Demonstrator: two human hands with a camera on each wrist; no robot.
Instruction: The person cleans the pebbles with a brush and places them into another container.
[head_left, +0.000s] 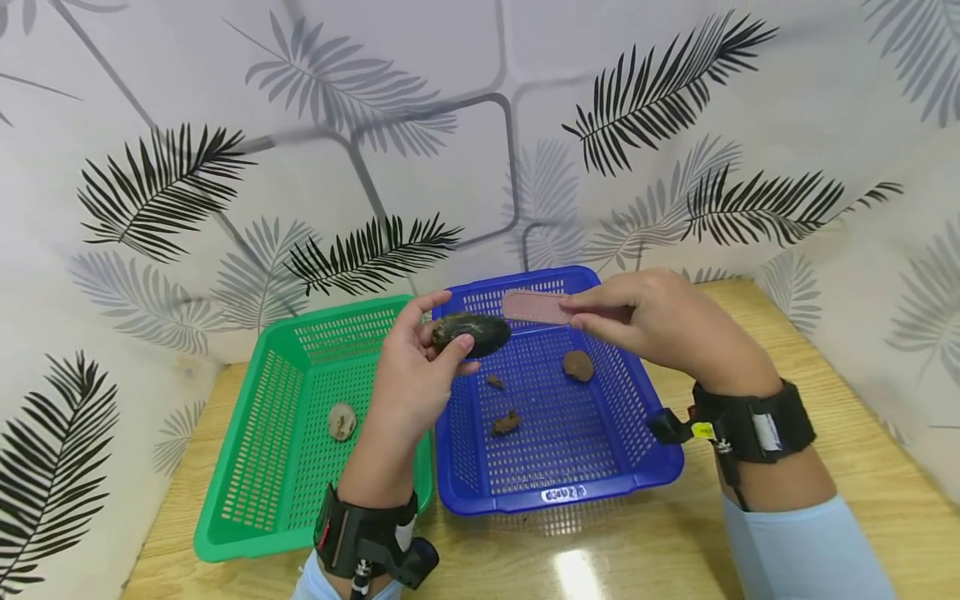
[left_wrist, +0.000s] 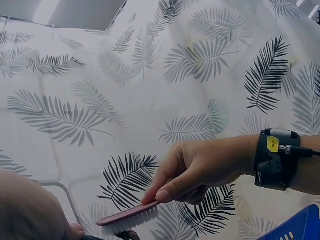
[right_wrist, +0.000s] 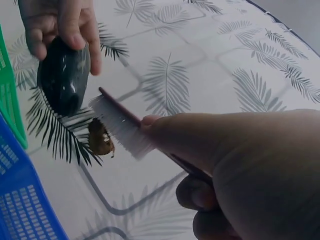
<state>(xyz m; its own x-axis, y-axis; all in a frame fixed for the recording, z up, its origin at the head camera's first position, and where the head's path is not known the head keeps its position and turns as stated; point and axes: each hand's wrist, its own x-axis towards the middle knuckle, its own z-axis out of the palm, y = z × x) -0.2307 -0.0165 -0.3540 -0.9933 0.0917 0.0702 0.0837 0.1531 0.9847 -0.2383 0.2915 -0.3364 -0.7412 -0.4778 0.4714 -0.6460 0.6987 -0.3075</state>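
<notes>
My left hand point(head_left: 412, 367) holds a glossy, dark oval stone point(head_left: 480, 335) between thumb and fingers, above the blue basket point(head_left: 558, 497). In the right wrist view the stone point(right_wrist: 64, 80) looks smooth and black. My right hand point(head_left: 637, 321) pinches one end of a pink brush point(head_left: 534, 307), whose white bristles point(right_wrist: 122, 127) point down. The brush's free end is close to the stone; contact cannot be made out. A brown clump point(right_wrist: 101, 137) appears beside the bristles in the right wrist view, apparently in mid-air.
Brown lumps point(head_left: 506, 423) and a rounded brown piece point(head_left: 577, 365) lie in the blue basket. To its left stands a green basket point(head_left: 247, 546) with a pale, rounded piece point(head_left: 342, 422) inside. Both are on a wooden table point(head_left: 592, 550) before a leaf-patterned curtain point(head_left: 420, 183).
</notes>
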